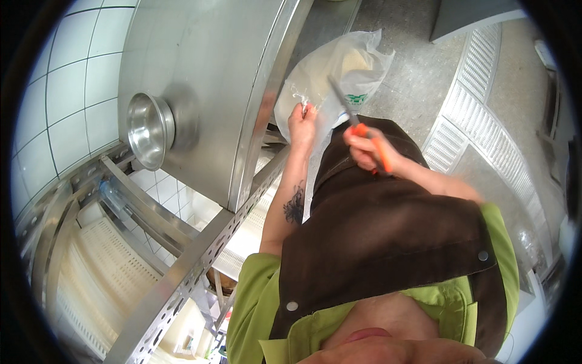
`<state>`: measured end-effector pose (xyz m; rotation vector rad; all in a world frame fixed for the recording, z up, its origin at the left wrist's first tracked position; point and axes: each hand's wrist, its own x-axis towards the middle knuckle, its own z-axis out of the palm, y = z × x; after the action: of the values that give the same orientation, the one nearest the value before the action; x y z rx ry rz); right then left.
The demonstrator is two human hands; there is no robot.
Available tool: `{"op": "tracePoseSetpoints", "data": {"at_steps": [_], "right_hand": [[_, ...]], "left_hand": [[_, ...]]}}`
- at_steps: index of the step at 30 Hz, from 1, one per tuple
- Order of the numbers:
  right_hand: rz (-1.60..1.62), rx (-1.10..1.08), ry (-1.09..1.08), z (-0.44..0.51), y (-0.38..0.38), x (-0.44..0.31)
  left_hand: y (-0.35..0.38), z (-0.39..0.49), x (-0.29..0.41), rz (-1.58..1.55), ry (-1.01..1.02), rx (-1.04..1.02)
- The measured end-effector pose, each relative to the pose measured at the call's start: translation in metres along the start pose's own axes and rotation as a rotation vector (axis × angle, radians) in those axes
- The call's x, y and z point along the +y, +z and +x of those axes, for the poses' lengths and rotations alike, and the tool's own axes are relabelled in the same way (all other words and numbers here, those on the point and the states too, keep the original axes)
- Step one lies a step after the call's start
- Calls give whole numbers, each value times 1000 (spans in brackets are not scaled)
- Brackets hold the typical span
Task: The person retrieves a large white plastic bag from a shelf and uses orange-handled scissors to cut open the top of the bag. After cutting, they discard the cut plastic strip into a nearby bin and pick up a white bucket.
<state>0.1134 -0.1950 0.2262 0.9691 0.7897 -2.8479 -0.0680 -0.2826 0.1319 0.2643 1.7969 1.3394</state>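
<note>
My left hand (pixel 302 125) pinches a gathered, frayed white tuft at the upper part of a translucent plastic sack (pixel 313 68). Pale contents show through the film, and green print marks its right side. In my right hand (pixel 370 152) are orange-handled scissors (pixel 342 101), blurred by motion. Their dark blades point up and left across the front of the sack, to the right of my left hand. From this angle I cannot tell whether the blades touch the plastic. The sack's lower film hangs beside my brown apron (pixel 386 218).
A steel bowl (pixel 148 132) sits on the stainless worktop (pixel 200 82) to my left, by a tiled wall (pixel 68 86). Below is a perforated metal rack (pixel 182 268) with white slotted plastic crates (pixel 113 245) and a clear bottle (pixel 113 198). Floor drain grates (pixel 468 109) run along the right.
</note>
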Motion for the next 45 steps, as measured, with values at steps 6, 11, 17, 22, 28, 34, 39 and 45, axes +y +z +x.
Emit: {"op": "tracePoseSetpoints", "data": {"at_steps": [6,11,17,22,28,34,39,45], "right_hand": [[-140,-150,275,-6,-22,-15],[-234,-95,418,6,-33,-19],[-204,-198,426,0,-34,-17],[-190,-166,426,1,-31,-11],[-140,-185,394,7,-30,-7],[-94,-92,269,8,1,5],[-146,24,20,-11,-7,-4],[-109,-191,367,12,-19,-9]], "left_hand": [[-3,4,8,-174,-111,-65],[-7,-2,12,-113,-145,-28],[-4,-2,0,-66,-101,66],[-2,-5,-3,19,2,123],[4,-13,-1,51,43,145],[7,-15,4,-67,57,177],[4,-14,6,-213,-126,141],[-2,-12,9,-286,-114,149]]}}
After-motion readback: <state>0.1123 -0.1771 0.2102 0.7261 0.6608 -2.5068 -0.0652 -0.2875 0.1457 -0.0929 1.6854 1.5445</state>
